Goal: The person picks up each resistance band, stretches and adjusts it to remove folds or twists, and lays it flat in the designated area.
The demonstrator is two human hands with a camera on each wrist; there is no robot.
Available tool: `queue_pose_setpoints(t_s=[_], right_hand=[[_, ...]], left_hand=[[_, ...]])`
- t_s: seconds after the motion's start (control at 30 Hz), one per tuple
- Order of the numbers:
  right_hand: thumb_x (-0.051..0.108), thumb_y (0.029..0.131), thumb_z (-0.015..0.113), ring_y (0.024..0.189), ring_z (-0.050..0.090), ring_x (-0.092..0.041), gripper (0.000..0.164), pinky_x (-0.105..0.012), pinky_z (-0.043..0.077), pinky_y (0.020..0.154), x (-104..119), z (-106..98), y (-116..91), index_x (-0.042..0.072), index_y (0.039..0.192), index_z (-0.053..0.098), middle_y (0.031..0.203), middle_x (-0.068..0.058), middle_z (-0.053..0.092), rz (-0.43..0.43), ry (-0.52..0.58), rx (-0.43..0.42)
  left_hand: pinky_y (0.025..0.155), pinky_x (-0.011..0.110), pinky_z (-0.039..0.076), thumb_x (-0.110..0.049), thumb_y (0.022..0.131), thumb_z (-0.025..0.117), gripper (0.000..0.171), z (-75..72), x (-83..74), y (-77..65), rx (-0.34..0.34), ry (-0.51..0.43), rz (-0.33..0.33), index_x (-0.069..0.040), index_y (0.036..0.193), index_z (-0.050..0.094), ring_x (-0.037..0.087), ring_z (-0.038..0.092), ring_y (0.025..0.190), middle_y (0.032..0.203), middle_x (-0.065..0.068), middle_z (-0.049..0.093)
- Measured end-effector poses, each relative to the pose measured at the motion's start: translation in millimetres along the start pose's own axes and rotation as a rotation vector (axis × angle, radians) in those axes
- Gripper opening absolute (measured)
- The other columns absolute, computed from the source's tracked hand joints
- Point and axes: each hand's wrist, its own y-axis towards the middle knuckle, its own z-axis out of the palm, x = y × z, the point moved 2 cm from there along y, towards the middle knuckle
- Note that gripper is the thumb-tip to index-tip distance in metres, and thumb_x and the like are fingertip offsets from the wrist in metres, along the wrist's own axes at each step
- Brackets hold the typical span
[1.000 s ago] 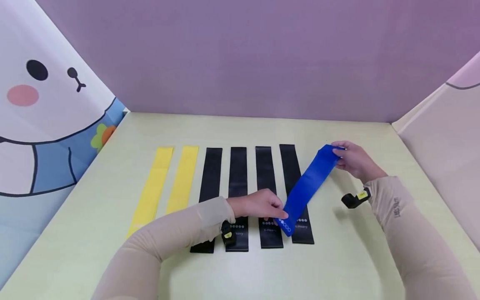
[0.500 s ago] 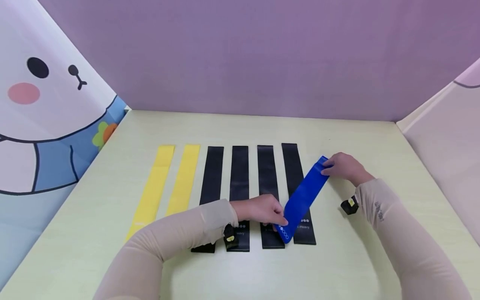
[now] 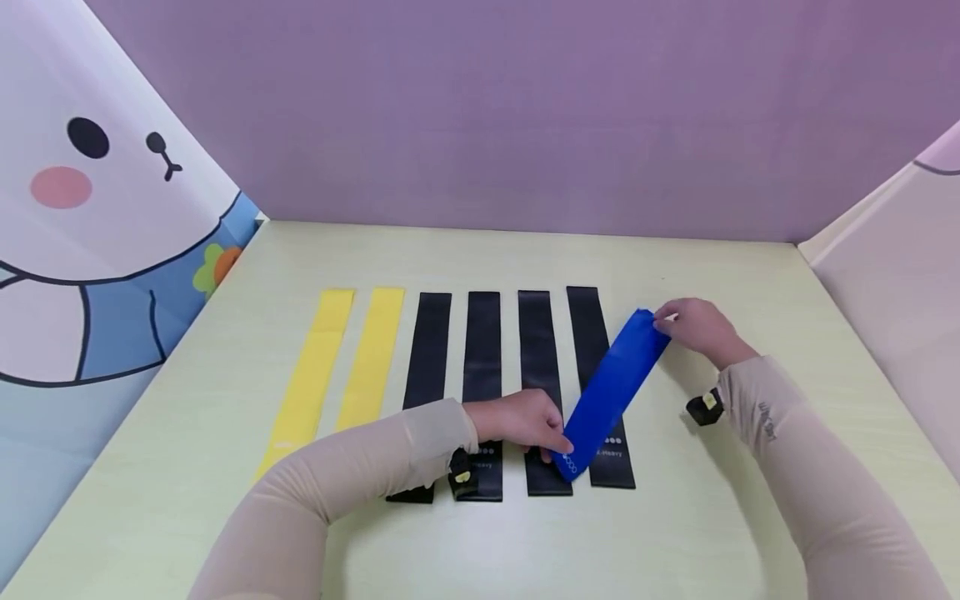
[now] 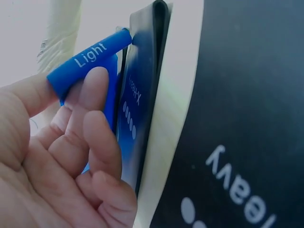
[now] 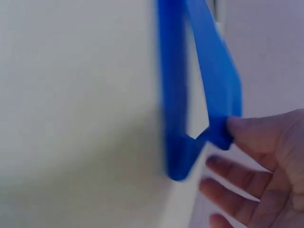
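A blue resistance band (image 3: 611, 387), marked "Light" in the left wrist view, slants between both hands over the rightmost black band (image 3: 588, 325). My left hand (image 3: 521, 419) pinches its near end between thumb and fingers, close over the lower part of another black band (image 3: 538, 333). At the far end my right hand (image 3: 697, 325) pinches the band with thumb and forefinger. In the right wrist view the blue loop (image 5: 218, 71) gapes into two layers, and the other fingers (image 5: 232, 194) of that hand are spread apart from it.
Two more black bands (image 3: 429, 342) (image 3: 482, 342) and two yellow bands (image 3: 307, 375) (image 3: 371, 358) lie flat in a row to the left on the pale table (image 3: 480, 550). A purple panel (image 3: 525, 117) rises behind, with side panels left and right.
My right hand has come down and nearer, then lifted slightly, still pinching the blue band's far end. My left hand has shifted slightly nearer the front with the other end.
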Motion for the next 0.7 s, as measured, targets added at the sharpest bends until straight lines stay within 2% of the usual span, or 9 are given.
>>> queue_pose_setpoints(t_s=[0.07, 0.13, 0.27, 0.33, 0.4, 0.57, 0.63, 0.7], right_hand=[[0.013, 0.098, 0.05, 0.095, 0.06, -0.039, 0.03, -0.056, 0.044, 0.085, -0.8, -7.9, -0.6, -0.013, 0.111, 0.056, 0.108, -0.03, 0.061, 0.004, 0.159, -0.034], [0.014, 0.1, 0.046, 0.087, 0.063, -0.026, 0.03, -0.054, 0.043, 0.087, -1.0, -17.6, -1.3, -0.013, 0.112, 0.051, 0.097, -0.022, 0.064, 0.015, 0.31, -0.046], [0.014, 0.102, 0.042, 0.074, 0.061, -0.002, 0.028, -0.034, 0.047, 0.085, 7.1, -39.1, -5.0, -0.011, 0.114, 0.046, 0.082, 0.006, 0.063, 0.022, 0.487, -0.045], [0.014, 0.102, 0.042, 0.071, 0.059, 0.001, 0.027, -0.023, 0.047, 0.077, 14.6, -49.3, -7.7, -0.01, 0.113, 0.046, 0.077, 0.014, 0.059, 0.008, 0.508, -0.055], [0.013, 0.101, 0.044, 0.07, 0.059, 0.0, 0.024, -0.017, 0.047, 0.071, 24.1, -59.2, -11.0, -0.009, 0.11, 0.048, 0.075, 0.015, 0.059, -0.018, 0.509, -0.072], [0.011, 0.099, 0.05, 0.072, 0.06, -0.002, 0.016, -0.016, 0.047, 0.069, 52.4, -84.8, -24.2, -0.003, 0.105, 0.055, 0.074, 0.014, 0.061, -0.073, 0.486, -0.135], [0.009, 0.099, 0.051, 0.072, 0.061, -0.002, 0.011, -0.015, 0.048, 0.069, 64.0, -94.4, -30.5, 0.001, 0.102, 0.058, 0.074, 0.014, 0.063, -0.099, 0.486, -0.171], [0.008, 0.098, 0.053, 0.072, 0.062, -0.002, 0.008, -0.015, 0.048, 0.069, 74.8, -102.5, -36.4, 0.006, 0.099, 0.061, 0.074, 0.014, 0.064, -0.126, 0.49, -0.205]], left_hand=[[0.045, 0.02, 0.038, -0.021, 0.089, 0.07, 0.04, 0.1, 0.2, 0.2, 0.0, -0.008, 0.0, -0.007, 0.054, 0.057, 0.013, 0.054, 0.048, 0.058, -0.001, 0.065], [0.045, 0.02, 0.037, -0.021, 0.089, 0.07, 0.042, -0.1, 0.1, 0.2, -0.004, -0.012, 0.003, -0.007, 0.052, 0.054, 0.013, 0.051, 0.046, 0.058, -0.001, 0.065], [0.045, 0.019, 0.037, -0.021, 0.089, 0.069, 0.045, -0.8, 0.5, 1.1, -0.011, -0.015, 0.015, -0.008, 0.05, 0.051, 0.012, 0.05, 0.045, 0.058, -0.003, 0.065], [0.045, 0.019, 0.037, -0.021, 0.089, 0.069, 0.046, -1.5, 1.4, 1.7, -0.014, -0.007, 0.014, -0.008, 0.05, 0.05, 0.012, 0.05, 0.044, 0.057, -0.003, 0.065], [0.045, 0.019, 0.035, -0.023, 0.089, 0.069, 0.047, -2.9, 2.6, 2.1, -0.016, 0.018, 0.012, -0.009, 0.049, 0.049, 0.012, 0.049, 0.045, 0.057, -0.003, 0.065], [0.048, 0.021, 0.032, -0.033, 0.091, 0.066, 0.047, -14.0, 3.6, 1.1, 0.016, 0.147, -0.002, -0.007, 0.053, 0.053, 0.012, 0.049, 0.048, 0.059, 0.0, 0.065], [0.05, 0.022, 0.033, -0.038, 0.091, 0.064, 0.045, -22.9, 2.4, 1.8, 0.004, 0.196, -0.002, -0.006, 0.061, 0.059, 0.012, 0.048, 0.05, 0.063, 0.002, 0.065], [0.055, 0.023, 0.038, -0.042, 0.09, 0.064, 0.039, -33.5, -0.2, 4.7, -0.055, 0.208, 0.013, -0.005, 0.079, 0.065, 0.013, 0.052, 0.06, 0.076, 0.003, 0.067]])
